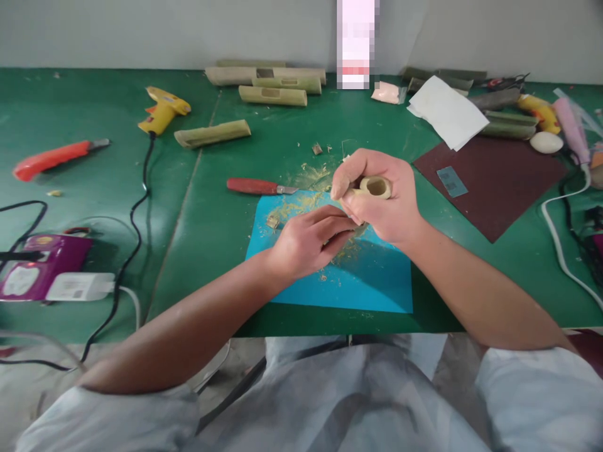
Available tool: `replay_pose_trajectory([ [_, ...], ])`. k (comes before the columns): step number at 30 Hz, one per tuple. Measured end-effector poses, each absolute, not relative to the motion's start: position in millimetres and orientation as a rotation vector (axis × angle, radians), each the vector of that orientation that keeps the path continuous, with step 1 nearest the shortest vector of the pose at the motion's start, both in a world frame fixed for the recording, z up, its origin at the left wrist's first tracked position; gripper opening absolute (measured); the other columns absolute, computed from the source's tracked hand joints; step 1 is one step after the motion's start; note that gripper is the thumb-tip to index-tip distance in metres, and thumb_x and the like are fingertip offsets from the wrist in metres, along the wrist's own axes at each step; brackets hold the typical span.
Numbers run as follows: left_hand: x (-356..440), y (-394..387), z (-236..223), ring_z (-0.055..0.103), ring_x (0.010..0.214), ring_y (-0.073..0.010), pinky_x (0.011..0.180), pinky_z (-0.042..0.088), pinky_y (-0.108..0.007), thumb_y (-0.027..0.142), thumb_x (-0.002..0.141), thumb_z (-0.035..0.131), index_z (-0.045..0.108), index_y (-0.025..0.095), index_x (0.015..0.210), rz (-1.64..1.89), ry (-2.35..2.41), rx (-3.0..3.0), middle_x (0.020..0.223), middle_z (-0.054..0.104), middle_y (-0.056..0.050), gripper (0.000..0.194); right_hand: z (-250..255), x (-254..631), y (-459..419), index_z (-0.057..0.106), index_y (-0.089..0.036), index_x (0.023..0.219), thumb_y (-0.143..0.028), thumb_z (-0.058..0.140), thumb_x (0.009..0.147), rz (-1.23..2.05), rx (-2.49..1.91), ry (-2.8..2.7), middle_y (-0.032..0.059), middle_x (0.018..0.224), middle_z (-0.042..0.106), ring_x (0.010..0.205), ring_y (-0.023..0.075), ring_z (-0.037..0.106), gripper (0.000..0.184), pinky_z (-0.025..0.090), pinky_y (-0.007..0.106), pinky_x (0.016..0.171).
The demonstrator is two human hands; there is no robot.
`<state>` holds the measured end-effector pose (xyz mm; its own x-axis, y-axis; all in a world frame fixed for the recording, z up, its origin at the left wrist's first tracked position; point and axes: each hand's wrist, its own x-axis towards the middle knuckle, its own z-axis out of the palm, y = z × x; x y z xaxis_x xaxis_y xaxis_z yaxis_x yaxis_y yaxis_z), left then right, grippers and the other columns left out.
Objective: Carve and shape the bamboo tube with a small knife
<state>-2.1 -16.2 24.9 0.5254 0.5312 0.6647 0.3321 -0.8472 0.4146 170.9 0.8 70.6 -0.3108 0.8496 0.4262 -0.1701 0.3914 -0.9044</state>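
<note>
My right hand [384, 194] is wrapped round a short, pale bamboo tube [377, 186], whose round hollow end faces up between thumb and fingers. Just below and to the left, my left hand [315, 238] is closed, its fingers bent and pressed together close under the right thumb. What the left fingers grip is hidden between the hands. Both hands are above a blue sheet [292, 292] strewn with yellowish bamboo shavings [306, 204]. A red-handled knife [254, 186] lies at the sheet's upper left edge, blade pointing right.
On the green table [188, 263] lie a yellow glue gun [164, 113], an orange cutter [59, 157], a cut bamboo piece [214, 133] and more bamboo tubes [273, 95] behind. A purple power strip [66, 251] with cables is left; brown sandpaper [499, 188] and white paper [447, 112] lie right.
</note>
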Motion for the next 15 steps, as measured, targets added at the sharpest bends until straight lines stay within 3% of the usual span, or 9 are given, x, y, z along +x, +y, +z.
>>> replay_pose_trajectory([
  [8,5,-19,26,0.071,0.081,-0.0133,0.072,0.058,-0.023,0.015,0.095,0.059,0.07,0.016,0.102,1.232,0.822,2.562,0.093,0.073,-0.007,0.013,72,167,0,0.06,-0.023,0.076,-0.016,0.058,0.076,1.099,-0.722,-1.562,-0.0045,0.068,0.055,0.061,0.0111,0.052,0.007,0.047,0.025,0.057],
  [15,0,-26,28,0.07,0.073,-0.0106,0.067,0.057,-0.019,0.015,0.095,0.057,0.069,0.017,0.099,1.176,0.865,2.658,0.089,0.074,-0.003,0.013,71,166,1,0.062,-0.019,0.075,-0.011,0.056,0.073,1.095,-0.596,-1.497,-0.0022,0.077,0.06,0.062,0.0084,0.049,0.011,0.043,0.022,0.054],
])
